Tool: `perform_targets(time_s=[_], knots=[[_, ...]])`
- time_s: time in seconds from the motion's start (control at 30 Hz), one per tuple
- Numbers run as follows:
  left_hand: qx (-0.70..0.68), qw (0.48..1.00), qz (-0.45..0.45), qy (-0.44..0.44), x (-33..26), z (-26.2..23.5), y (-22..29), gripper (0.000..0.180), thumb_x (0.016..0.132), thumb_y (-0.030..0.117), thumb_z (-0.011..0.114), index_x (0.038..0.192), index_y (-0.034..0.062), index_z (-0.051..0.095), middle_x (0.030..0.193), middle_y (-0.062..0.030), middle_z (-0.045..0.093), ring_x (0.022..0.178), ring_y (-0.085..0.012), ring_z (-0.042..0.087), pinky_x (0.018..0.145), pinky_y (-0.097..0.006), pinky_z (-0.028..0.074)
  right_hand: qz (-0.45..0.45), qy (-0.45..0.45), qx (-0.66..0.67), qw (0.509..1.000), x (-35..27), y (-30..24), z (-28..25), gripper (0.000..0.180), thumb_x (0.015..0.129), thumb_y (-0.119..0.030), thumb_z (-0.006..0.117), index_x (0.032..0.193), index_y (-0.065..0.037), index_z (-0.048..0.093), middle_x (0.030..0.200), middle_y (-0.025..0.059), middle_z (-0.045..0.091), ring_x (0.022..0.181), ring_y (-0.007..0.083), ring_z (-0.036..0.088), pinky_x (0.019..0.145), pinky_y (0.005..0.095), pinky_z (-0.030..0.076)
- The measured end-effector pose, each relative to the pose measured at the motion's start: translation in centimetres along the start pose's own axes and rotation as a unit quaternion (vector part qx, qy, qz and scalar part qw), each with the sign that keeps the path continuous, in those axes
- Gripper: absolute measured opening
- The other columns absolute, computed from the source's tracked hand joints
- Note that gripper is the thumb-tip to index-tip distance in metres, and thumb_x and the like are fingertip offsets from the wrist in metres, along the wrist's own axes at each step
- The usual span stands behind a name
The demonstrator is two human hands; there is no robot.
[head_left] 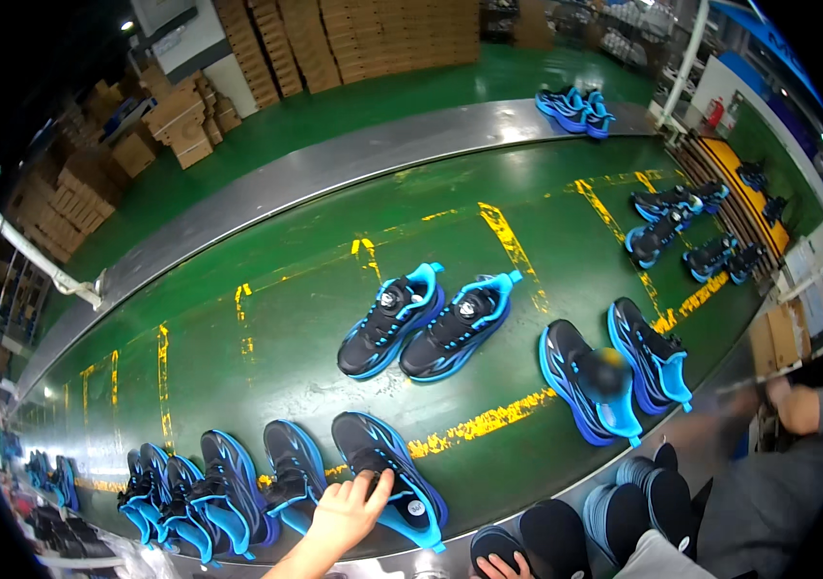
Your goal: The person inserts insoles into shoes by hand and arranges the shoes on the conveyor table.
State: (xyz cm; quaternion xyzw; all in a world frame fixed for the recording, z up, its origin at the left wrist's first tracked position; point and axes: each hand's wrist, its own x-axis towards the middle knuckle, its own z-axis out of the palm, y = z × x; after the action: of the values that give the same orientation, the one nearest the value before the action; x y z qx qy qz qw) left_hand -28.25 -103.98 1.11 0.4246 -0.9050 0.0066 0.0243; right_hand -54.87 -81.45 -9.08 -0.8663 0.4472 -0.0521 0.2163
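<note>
My left hand (348, 509) is closed on the tongue of a black and blue sneaker (373, 439) at the near edge of the green belt. Inside that sneaker's heel a round white label shows. At the lower edge, only the fingers of my right hand (505, 567) show, gripping a black insole (490, 542). Beside it lie more dark insoles (554, 536) in overlapping stacks. Just left of my left hand stands another sneaker (292, 463), its heel partly hidden by the hand.
Several sneakers (228, 482) line the near left edge. One pair (431, 323) sits mid-belt, another pair (580, 376) to the right. The green belt (286, 357) has yellow marks and a metal rim (315, 159). A co-worker's arm (797, 407) is at right; boxes (184, 121) stand beyond.
</note>
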Motion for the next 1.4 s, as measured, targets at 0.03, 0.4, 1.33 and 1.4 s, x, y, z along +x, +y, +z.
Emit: perform_targets(time_s=[0.03, 0.4, 1.33, 1.4], knots=[[-0.014, 0.999, -0.015, 0.025, 0.1, -0.1, 0.4, 0.054, 0.063, 0.018, 0.068, 0.113, 0.0078, 0.050, 0.094, -0.0076, 0.053, 0.071, -0.0187, 0.055, 0.058, -0.030, 0.042, 0.015, -0.052, 0.019, 0.998, 0.2, -0.1, -1.3, 0.050, 0.079, -0.039, 0.043, 0.120, -0.011, 0.050, 0.138, 0.0133, 0.031, 0.129, 0.0280, 0.025, 0.100, 0.0583, 0.013], [0.120, 0.988, -0.062, -0.071, -0.4, -0.9, 2.2, 0.036, 0.071, 0.012, 0.052, 0.107, 0.0078, 0.051, 0.084, -0.0095, 0.051, 0.067, -0.0220, 0.057, 0.057, -0.034, 0.044, 0.021, 0.054, -0.026, 0.998, 0.0, 0.2, -3.4, 0.042, 0.072, -0.031, 0.055, 0.112, -0.015, 0.052, 0.132, 0.0059, 0.039, 0.125, 0.0193, 0.030, 0.102, 0.0480, 0.014], [-0.518, 0.808, -0.214, 0.180, 24.7, 5.8, 12.8, 0.035, 0.086, 0.030, 0.053, 0.093, -0.0040, 0.052, 0.079, -0.0094, 0.056, 0.071, -0.0147, 0.050, 0.063, -0.028, 0.041, 0.209, 0.126, 0.115, 0.963, -6.1, 1.9, -5.4, 0.055, 0.066, -0.030, 0.069, 0.111, -0.008, 0.047, 0.114, 0.0156, 0.042, 0.108, 0.0336, 0.040, 0.089, 0.0428, 0.035], [-0.503, 0.804, -0.214, 0.235, 22.9, 5.7, 10.8, 0.035, 0.086, 0.029, 0.055, 0.087, -0.0057, 0.052, 0.068, -0.0029, 0.051, 0.063, -0.0076, 0.043, 0.054, -0.024, 0.038, 0.249, 0.089, 0.121, 0.957, -7.8, 1.9, -4.4, 0.054, 0.068, -0.032, 0.069, 0.111, -0.007, 0.046, 0.114, 0.0202, 0.041, 0.103, 0.0360, 0.044, 0.087, 0.0422, 0.038]])
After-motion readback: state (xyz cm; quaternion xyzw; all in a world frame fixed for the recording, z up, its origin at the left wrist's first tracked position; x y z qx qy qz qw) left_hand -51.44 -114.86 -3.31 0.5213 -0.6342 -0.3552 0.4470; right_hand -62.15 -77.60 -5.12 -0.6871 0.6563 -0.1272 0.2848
